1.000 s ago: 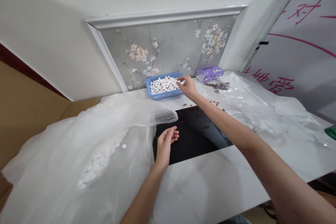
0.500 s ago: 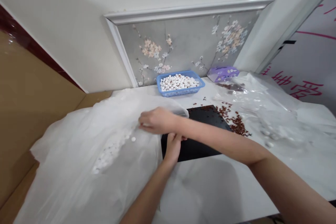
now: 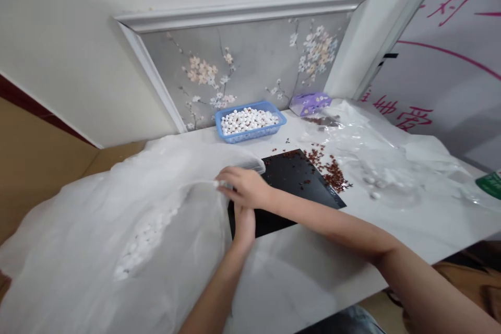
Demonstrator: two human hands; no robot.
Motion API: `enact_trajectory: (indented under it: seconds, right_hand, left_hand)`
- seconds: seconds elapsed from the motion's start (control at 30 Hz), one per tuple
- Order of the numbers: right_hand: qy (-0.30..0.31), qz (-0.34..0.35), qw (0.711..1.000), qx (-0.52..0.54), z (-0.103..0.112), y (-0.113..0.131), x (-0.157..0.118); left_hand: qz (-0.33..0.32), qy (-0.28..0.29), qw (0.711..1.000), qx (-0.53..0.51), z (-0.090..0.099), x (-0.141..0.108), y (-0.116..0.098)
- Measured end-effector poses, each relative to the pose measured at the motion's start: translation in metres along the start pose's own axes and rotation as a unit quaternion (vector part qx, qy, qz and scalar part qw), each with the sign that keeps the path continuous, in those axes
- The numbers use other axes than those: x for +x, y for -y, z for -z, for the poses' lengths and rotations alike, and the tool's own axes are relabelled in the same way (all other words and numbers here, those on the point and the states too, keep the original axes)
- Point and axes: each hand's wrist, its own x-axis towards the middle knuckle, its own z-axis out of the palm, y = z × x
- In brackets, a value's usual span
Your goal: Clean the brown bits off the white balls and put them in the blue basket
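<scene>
My right hand (image 3: 245,187) pinches a small white ball (image 3: 216,183) at the mouth of a large white translucent bag (image 3: 164,162). Many white balls (image 3: 144,240) lie inside the bag at the left. Below the right hand, my left hand (image 3: 245,222) rests over the edge of a black sheet (image 3: 291,180); its fingers are hidden behind the right hand. Small dark red star-shaped pieces (image 3: 334,175) are scattered over the sheet's far right corner and the table beside it.
A blue basket (image 3: 250,135) full of white balls with some red bits stands against the wall. Right of it lie a purple package (image 3: 311,103) and clear plastic bags (image 3: 364,135). A green item (image 3: 490,185) shows at the right edge, cardboard (image 3: 43,151) at the left.
My right hand has drawn back from over the bag towards its mouth, and a white ball now shows at its fingertips. The camera view has turned to the right.
</scene>
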Motion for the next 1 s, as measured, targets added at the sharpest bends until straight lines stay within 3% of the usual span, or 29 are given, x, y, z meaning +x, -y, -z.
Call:
enact_trajectory:
  seconds: [0.07,0.13,0.23,0.33,0.43,0.5,0.57,0.63,0.7,0.77,1.0]
  right_hand:
    - [-0.066,-0.079,0.995,-0.006,0.010,-0.017,-0.027]
    - [-0.048,-0.109,0.993,-0.007,0.013,-0.032,-0.049]
    - [0.002,-0.097,0.995,-0.012,0.012,-0.041,-0.067]
    - [0.031,-0.063,0.997,-0.025,0.016,-0.039,-0.067]
    - [0.006,-0.074,0.997,-0.014,0.032,-0.043,-0.063]
    - [-0.048,-0.164,0.985,-0.014,0.047,-0.055,-0.065]
    - [-0.074,-0.294,0.951,-0.052,0.061,-0.073,-0.071]
    - [-0.036,-0.404,0.908,-0.108,0.072,-0.092,-0.080]
    - [0.027,-0.459,0.880,-0.118,0.077,-0.107,-0.089]
    - [0.057,-0.470,0.875,-0.102,0.076,-0.115,-0.096]
    - [0.043,-0.443,0.893,-0.072,0.069,-0.111,-0.094]
  left_hand:
    - [0.031,0.005,0.999,-0.044,-0.001,0.001,0.000]
    - [0.059,0.017,0.996,-0.064,-0.003,0.001,-0.002]
    - [0.057,0.021,0.998,-0.026,-0.004,0.001,-0.006]
    - [0.039,0.008,0.999,0.005,-0.004,0.000,-0.007]
    - [0.039,-0.006,0.999,-0.004,-0.004,0.000,-0.008]
    - [0.052,-0.012,0.998,-0.028,-0.004,0.001,-0.008]
    - [0.068,-0.014,0.996,-0.058,-0.004,0.002,-0.008]
    - [0.077,-0.007,0.994,-0.077,-0.004,0.003,-0.008]
    - [0.078,0.002,0.994,-0.079,-0.005,0.003,-0.008]
    - [0.075,0.012,0.995,-0.062,-0.005,0.001,-0.009]
    - [0.068,0.026,0.997,0.029,-0.008,-0.004,-0.014]
